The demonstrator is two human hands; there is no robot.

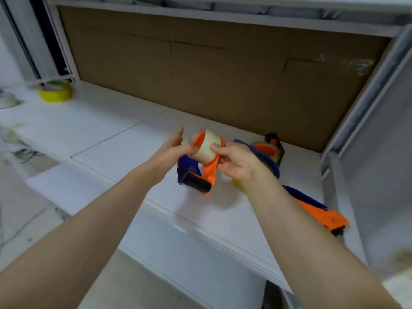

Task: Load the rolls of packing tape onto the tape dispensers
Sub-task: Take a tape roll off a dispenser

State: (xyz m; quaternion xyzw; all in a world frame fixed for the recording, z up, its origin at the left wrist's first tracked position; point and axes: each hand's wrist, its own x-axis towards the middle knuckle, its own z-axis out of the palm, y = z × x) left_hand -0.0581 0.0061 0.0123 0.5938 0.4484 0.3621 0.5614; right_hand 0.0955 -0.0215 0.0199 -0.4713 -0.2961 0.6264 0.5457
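I hold an orange and blue tape dispenser (206, 175) above the white shelf, its black roller end pointing down. A pale roll of packing tape (206, 148) sits around the dispenser's orange hub. My left hand (172, 150) touches the roll's left side with fingers partly spread. My right hand (236, 160) grips the roll and the orange frame from the right. A second orange and blue dispenser (312, 206) lies on the shelf behind my right wrist, with a yellowish roll (270, 151) on its hub.
A yellow tape roll (55, 92) and a whitish roll (7, 100) sit at the far left of the white shelf (111, 130). A brown cardboard panel (223, 74) backs the shelf. A grey frame post (367, 97) stands on the right.
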